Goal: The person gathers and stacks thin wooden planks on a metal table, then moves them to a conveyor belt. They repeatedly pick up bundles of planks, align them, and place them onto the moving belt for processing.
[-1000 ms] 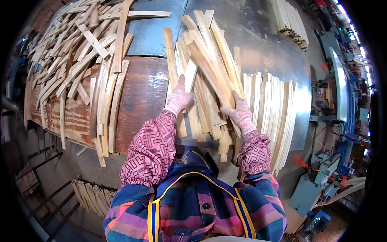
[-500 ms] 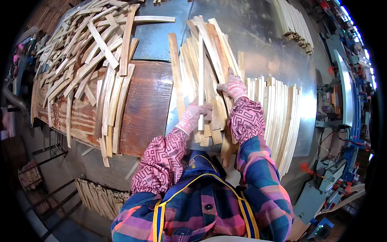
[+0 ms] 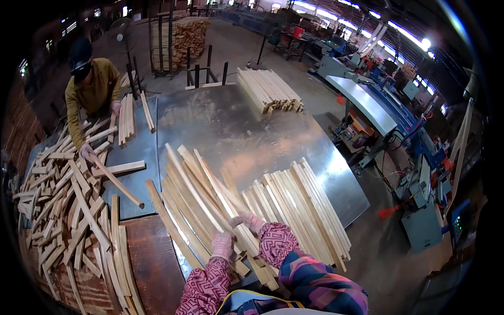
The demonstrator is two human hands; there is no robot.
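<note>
A loose, fanned-out bunch of pale wooden strips (image 3: pixel 184 205) lies in front of me on the metal tabletop. My left hand (image 3: pixel 222 245) is closed around the near end of a pale, slightly curved strip (image 3: pixel 190 186) on top of the bunch. Just to its right, my right hand (image 3: pixel 250 222) curls its fingers over another strip (image 3: pixel 218 190); its palm side is hidden. Both hands wear pale knitted gloves below pink patterned sleeve covers. Right of my hands, a neat row of strips (image 3: pixel 294 205) lies side by side.
A tangled heap of strips (image 3: pixel 68 199) covers the left side. Across the table a co-worker (image 3: pixel 94 89) holds a strip (image 3: pixel 118 181) over it. A stacked bundle (image 3: pixel 270 89) sits at the far edge. Machines (image 3: pixel 399 126) stand beyond the table's right edge.
My view has tilted up and shifted, bringing the co-worker and far hall into sight. Both hands have stayed at the loose bunch, and the right hand has come nearer its close end.
</note>
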